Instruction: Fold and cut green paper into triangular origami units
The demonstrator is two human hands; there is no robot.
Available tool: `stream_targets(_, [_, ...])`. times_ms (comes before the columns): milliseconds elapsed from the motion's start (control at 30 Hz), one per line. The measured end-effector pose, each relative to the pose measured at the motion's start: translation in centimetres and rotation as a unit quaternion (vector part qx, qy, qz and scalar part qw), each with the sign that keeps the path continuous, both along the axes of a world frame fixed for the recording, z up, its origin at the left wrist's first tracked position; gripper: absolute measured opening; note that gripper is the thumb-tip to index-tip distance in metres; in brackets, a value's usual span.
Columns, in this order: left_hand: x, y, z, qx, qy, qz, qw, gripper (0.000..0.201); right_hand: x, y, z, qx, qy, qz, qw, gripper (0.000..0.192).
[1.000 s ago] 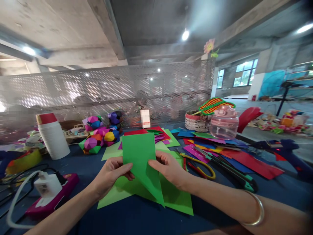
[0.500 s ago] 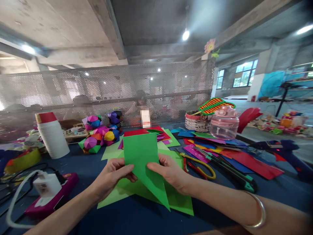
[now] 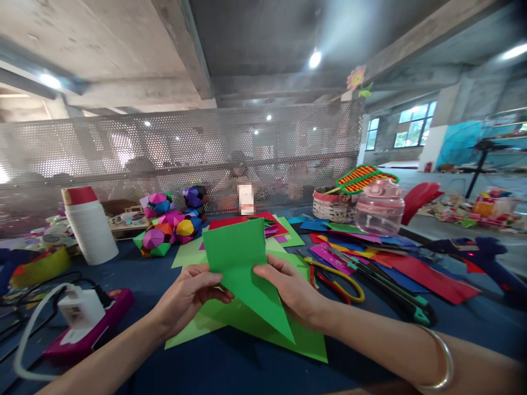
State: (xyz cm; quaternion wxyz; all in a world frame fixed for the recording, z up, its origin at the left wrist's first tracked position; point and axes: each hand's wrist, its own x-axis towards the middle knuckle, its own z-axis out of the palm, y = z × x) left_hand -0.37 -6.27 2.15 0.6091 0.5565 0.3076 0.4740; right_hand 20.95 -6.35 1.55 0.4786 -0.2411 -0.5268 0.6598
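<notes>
A creased sheet of green paper (image 3: 239, 258) is held up in front of me, its lower part angling down to a point at the right. My left hand (image 3: 195, 293) pinches its left edge, thumb on the near face. On the opposite edge my right hand (image 3: 290, 285) grips it the same way, with the other fingers behind the paper. Beneath it, light green sheets (image 3: 193, 329) and a darker green sheet (image 3: 307, 343) lie overlapping on the blue tabletop (image 3: 144, 362).
To the right are yellow-and-red-handled scissors (image 3: 349, 285), a green-black utility knife (image 3: 395, 293), coloured paper (image 3: 436, 274), a glue gun (image 3: 473, 249) and a clear bottle (image 3: 379, 211). At left stand stacked paper cups (image 3: 93, 230), folded paper balls (image 3: 154, 241) and a power strip (image 3: 111, 312).
The green paper has tilted and bent more across its middle, its lower tip shifting slightly up and right. Both hands keep their hold on its edges.
</notes>
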Motion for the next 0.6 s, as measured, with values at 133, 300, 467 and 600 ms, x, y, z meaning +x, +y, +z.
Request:
stream_targets(133, [0.24,0.10,0.15,-0.018,-0.025,0.001,1.000,0.009,0.07,0.19,-0.33,-0.019,-0.008,-0.033,0.999,0.013])
stream_targets(300, [0.38,0.27,0.28,-0.049,-0.057,0.000,0.997,0.007,0.12,0.38,-0.55,-0.036,0.000,-0.029,0.999,0.011])
stream_targets(467, [0.37,0.22,0.29,-0.085,-0.101,0.016,0.991,0.006,0.09,0.46,-0.48,-0.035,0.023,-0.014,0.999,0.011])
stream_targets(600, [0.26,0.32,0.31,-0.111,-0.132,0.051,0.984,0.010,0.13,0.83,-0.82,-0.068,0.016,-0.070,0.995,0.019])
